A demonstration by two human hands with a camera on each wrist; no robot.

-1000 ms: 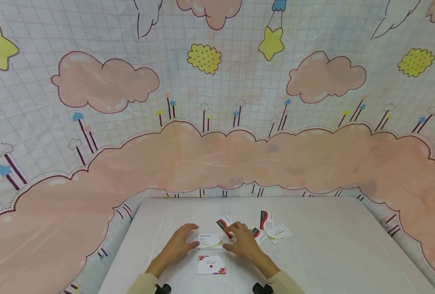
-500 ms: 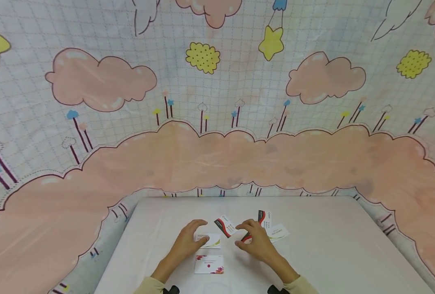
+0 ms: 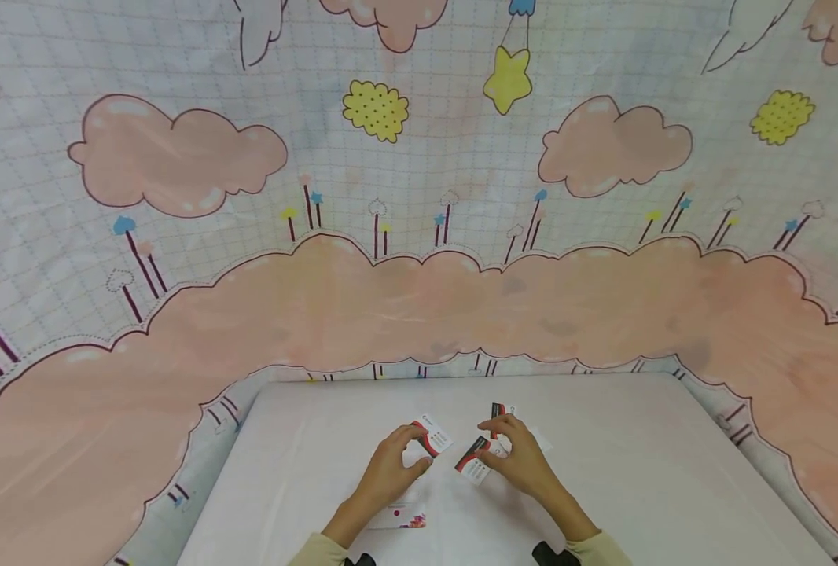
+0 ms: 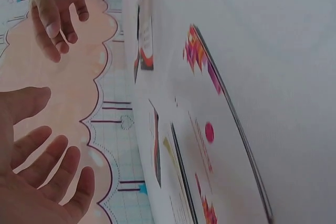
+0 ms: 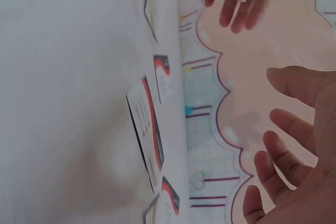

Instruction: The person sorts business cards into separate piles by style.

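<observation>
My left hand (image 3: 391, 468) hovers above the table, thumb and fingers apart and nothing between them. Its fingertips overlap a red, black and white business card (image 3: 435, 437) in the head view. Beneath that hand lie a white card with a green stripe (image 4: 170, 153) and, nearer me, a floral card with a pink dot (image 4: 209, 132). My right hand (image 3: 521, 460), fingers loosely bent, is over a second red and black card (image 3: 472, 467); the right wrist view shows the hand (image 5: 294, 171) apart from this card (image 5: 144, 124) and holding nothing.
A third red and black card (image 3: 498, 409) lies behind the right hand, partly hidden by its fingers. A pale card (image 3: 545, 440) peeks out to the right of it. The white table (image 3: 638, 472) ends at a cloud-patterned backdrop (image 3: 419, 306).
Both hands have moved right, the left from the green-striped card toward the tilted red and black card. The second red and black card now lies nearer me and farther left.
</observation>
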